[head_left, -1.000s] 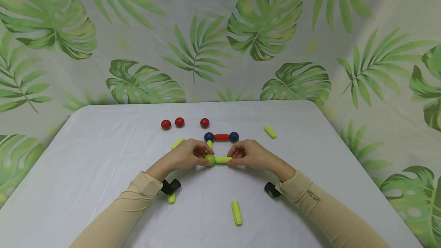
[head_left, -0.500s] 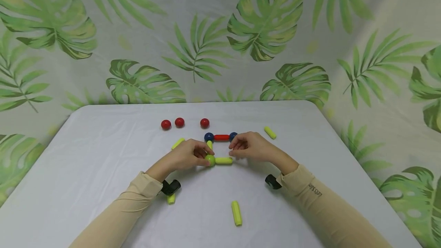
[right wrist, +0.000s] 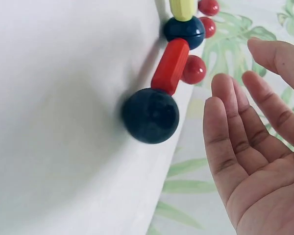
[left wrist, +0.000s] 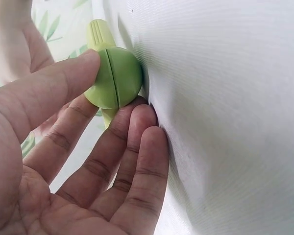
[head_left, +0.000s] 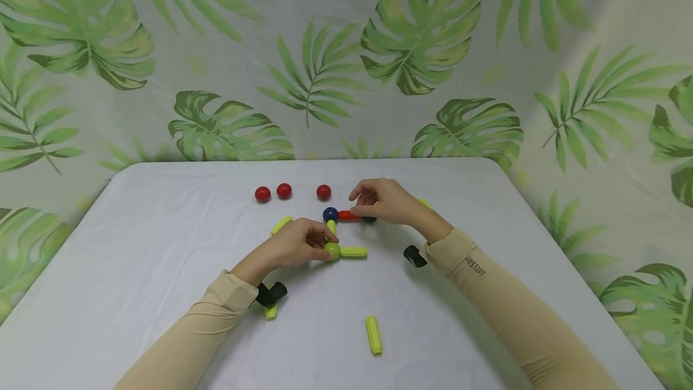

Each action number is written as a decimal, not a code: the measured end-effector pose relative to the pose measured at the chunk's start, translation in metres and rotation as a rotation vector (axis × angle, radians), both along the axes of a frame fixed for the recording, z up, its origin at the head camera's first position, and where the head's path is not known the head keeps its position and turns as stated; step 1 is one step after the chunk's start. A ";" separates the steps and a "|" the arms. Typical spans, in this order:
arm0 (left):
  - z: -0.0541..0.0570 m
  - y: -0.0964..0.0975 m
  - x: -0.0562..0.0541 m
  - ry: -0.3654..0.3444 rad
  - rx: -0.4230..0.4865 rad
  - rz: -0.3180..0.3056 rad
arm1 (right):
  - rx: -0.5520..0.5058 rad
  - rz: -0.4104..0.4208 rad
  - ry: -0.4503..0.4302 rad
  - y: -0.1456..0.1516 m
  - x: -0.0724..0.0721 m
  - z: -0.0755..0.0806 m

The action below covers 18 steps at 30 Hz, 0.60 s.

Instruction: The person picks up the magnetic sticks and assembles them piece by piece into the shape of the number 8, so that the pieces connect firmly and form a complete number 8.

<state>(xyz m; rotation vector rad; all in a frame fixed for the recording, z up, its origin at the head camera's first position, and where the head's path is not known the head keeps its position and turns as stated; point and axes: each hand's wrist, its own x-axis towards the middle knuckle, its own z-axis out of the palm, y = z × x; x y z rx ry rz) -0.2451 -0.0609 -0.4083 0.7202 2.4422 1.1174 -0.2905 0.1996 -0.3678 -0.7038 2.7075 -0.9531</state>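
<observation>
My left hand (head_left: 303, 242) pinches a green ball (left wrist: 117, 78) between thumb and fingers, low at the white cloth. A yellow-green stick (head_left: 354, 252) points right from that ball, and another stick (head_left: 331, 226) runs back to a blue ball (head_left: 330, 214). From the blue ball a red stick (right wrist: 170, 66) leads to a second blue ball (right wrist: 152, 116). My right hand (head_left: 387, 202) hovers over this red stick and largely covers the second blue ball in the head view. In the right wrist view its fingers (right wrist: 218, 127) are loosely bent, apart from the pieces, holding nothing.
Three red balls (head_left: 284, 191) lie in a loose row at the back of the table (head_left: 162, 227). Loose yellow-green sticks lie about: one stick (head_left: 373, 334) in front, one (head_left: 281, 224) behind the left hand, others partly hidden by the arms. A leaf-print cloth (head_left: 308, 77) hangs behind.
My right hand has let go of the right end of the yellow-green stick and moved up and back, over the red stick. The left hand stays at the green ball.
</observation>
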 end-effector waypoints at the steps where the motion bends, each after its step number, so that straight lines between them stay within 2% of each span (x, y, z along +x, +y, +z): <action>1: 0.001 0.000 0.000 0.003 -0.001 0.001 | 0.009 0.007 0.007 -0.003 -0.004 0.001; 11: 0.002 0.001 0.000 0.010 -0.007 -0.012 | 0.138 0.012 0.020 -0.027 -0.041 -0.002; 18: 0.003 -0.001 0.001 0.015 0.007 -0.017 | 0.158 0.026 -0.008 -0.042 -0.056 0.000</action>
